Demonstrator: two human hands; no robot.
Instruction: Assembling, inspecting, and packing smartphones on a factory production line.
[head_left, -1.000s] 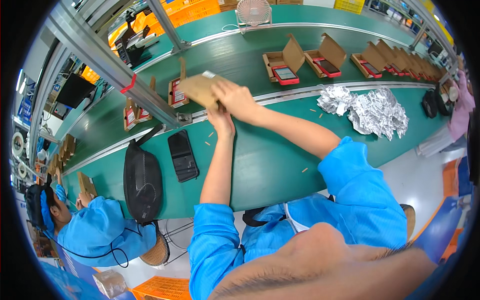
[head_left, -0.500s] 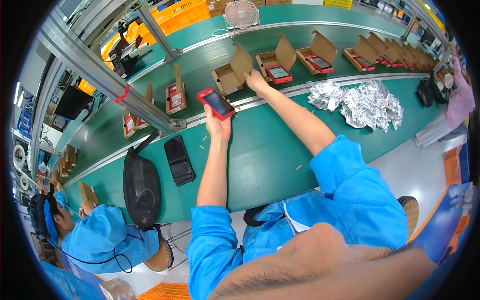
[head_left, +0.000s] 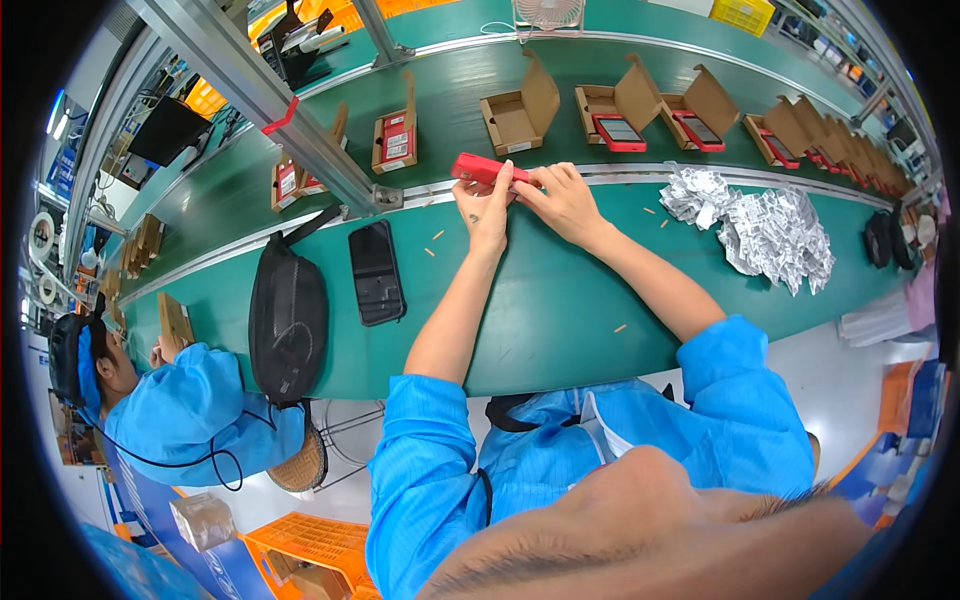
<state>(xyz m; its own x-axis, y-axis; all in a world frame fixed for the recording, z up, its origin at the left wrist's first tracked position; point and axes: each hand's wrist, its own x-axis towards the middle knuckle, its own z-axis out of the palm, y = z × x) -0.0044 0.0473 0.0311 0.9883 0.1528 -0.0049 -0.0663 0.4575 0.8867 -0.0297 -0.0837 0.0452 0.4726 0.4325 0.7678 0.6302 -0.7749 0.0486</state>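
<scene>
Over the green bench, left fingers clasp a red device while right fingers grip its right end.

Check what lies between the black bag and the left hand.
In the head view, a black phone-like device lies beside the black bag, then two small tan strips nearer the left hand.
</scene>
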